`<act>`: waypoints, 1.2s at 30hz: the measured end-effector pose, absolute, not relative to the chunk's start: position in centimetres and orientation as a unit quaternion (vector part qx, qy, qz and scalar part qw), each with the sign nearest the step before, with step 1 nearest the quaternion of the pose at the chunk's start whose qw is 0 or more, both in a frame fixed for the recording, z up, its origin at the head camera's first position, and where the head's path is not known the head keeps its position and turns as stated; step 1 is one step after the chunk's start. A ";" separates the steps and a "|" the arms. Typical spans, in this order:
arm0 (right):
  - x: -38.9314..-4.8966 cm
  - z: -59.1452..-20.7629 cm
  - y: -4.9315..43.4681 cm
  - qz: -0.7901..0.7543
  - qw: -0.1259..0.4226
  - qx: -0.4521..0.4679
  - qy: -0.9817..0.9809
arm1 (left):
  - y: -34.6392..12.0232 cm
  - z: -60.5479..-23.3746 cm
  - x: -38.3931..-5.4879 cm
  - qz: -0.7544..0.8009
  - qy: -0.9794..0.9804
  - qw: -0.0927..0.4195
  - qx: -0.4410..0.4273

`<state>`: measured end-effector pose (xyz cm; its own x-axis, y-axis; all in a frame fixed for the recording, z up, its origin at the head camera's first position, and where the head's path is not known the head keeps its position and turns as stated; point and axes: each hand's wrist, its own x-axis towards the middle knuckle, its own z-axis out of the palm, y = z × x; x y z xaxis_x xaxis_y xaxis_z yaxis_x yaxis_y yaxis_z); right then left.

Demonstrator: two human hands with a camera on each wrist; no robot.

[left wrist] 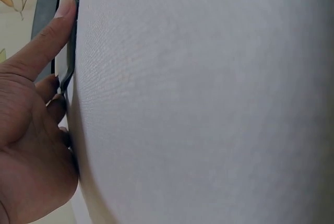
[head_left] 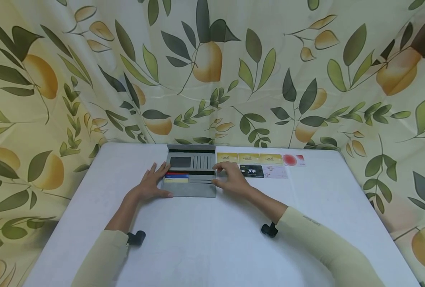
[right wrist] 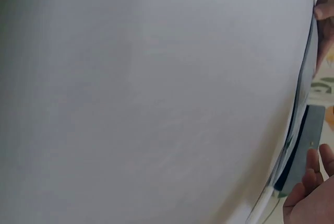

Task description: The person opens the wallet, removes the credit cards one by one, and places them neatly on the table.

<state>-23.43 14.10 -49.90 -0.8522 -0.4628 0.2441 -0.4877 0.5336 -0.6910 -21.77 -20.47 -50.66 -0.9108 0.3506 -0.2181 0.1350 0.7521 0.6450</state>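
A grey wallet (head_left: pixel 203 190) lies unfolded on the white table, its flap raised at the back. Red, blue and yellow cards (head_left: pixel 176 180) show in its lower left slots; slots on the right of both panels show no card faces. My left hand (head_left: pixel 150 183) rests on the wallet's left side, fingers spread and thumb on the lower panel. In the left wrist view, the thumb lies along the wallet (left wrist: pixel 67 51). My right hand (head_left: pixel 234 179) touches the wallet's right edge, index finger and thumb bent and apart, with no card visible between them.
Right of the wallet lie three yellow cards (head_left: pixel 249 158) and a white card with a red circle (head_left: pixel 294 160) in a row. Below them are a black Vip card (head_left: pixel 252 171) and a pink patterned card (head_left: pixel 275 172). A fruit-print curtain (head_left: pixel 212 99) hangs behind the table (head_left: pixel 205 243).
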 end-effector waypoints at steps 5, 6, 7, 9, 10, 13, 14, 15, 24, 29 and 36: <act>-23.4 -49.9 12.9 0.395 0.004 0.271 -0.878 | -20.5 -51.0 -21.7 0.323 0.923 0.167 0.130; -23.4 -49.9 12.7 0.392 0.001 0.269 -0.880 | -20.5 -51.0 -21.7 0.324 0.922 0.166 0.130; -23.4 -49.8 12.5 0.391 -0.002 0.268 -0.880 | -20.5 -51.0 -21.7 0.324 0.922 0.168 0.129; -23.4 -49.6 12.2 0.393 -0.009 0.267 -0.880 | -20.4 -51.0 -21.7 0.326 0.922 0.167 0.129; -23.4 -49.6 12.0 0.392 -0.010 0.267 -0.880 | -20.4 -51.0 -21.7 0.326 0.922 0.167 0.128; -23.7 -49.6 11.6 0.384 -0.007 0.275 -0.881 | -20.4 -50.9 -21.8 0.325 0.923 0.164 0.126; -23.8 -49.6 11.5 0.383 -0.004 0.278 -0.881 | -20.4 -50.9 -21.8 0.325 0.923 0.163 0.126; -23.9 -49.6 11.4 0.380 -0.001 0.280 -0.881 | -20.4 -50.9 -21.8 0.325 0.923 0.163 0.127; -23.9 -49.7 10.3 0.390 -0.012 0.280 -0.877 | -20.4 -50.9 -21.5 0.323 0.923 0.165 0.124; -23.8 -49.5 9.6 0.388 -0.021 0.269 -0.881 | -20.5 -51.0 -21.5 0.317 0.927 0.162 0.122; -24.0 -49.6 8.0 0.377 -0.027 0.273 -0.885 | -20.5 -50.7 -21.6 0.319 0.925 0.165 0.127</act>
